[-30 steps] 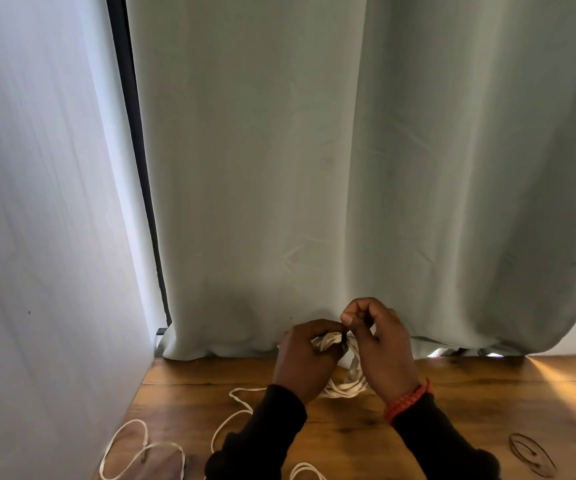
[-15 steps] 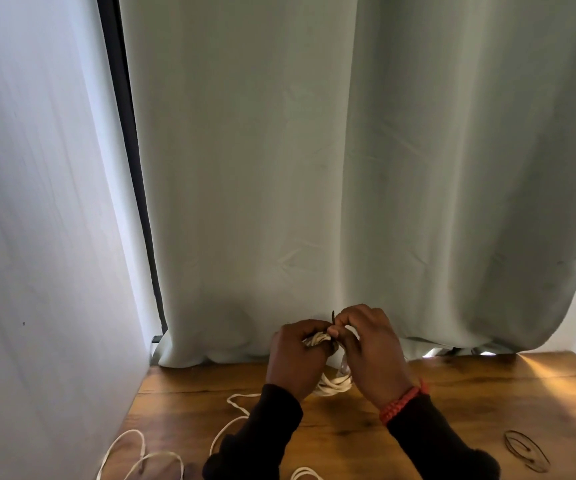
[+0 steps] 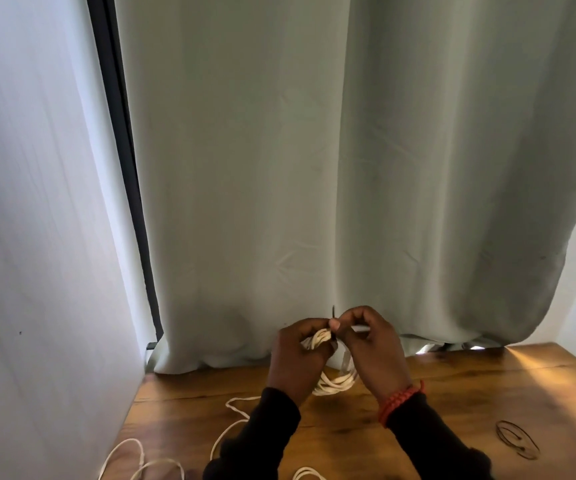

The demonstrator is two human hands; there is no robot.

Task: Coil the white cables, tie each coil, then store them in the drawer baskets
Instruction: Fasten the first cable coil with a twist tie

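Both hands, left hand point(image 3: 298, 355) and right hand point(image 3: 371, 348), grip the white cable coil point(image 3: 317, 338) above the table point(image 3: 453, 393).

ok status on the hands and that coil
Left hand shut on coil. Right hand pinching thin dark tie at coil top. Loose cable on table, nothing blocking.

White cable coil point(image 3: 328, 381) bunched upright above table, loose white cables point(image 3: 234, 424) trailing across it
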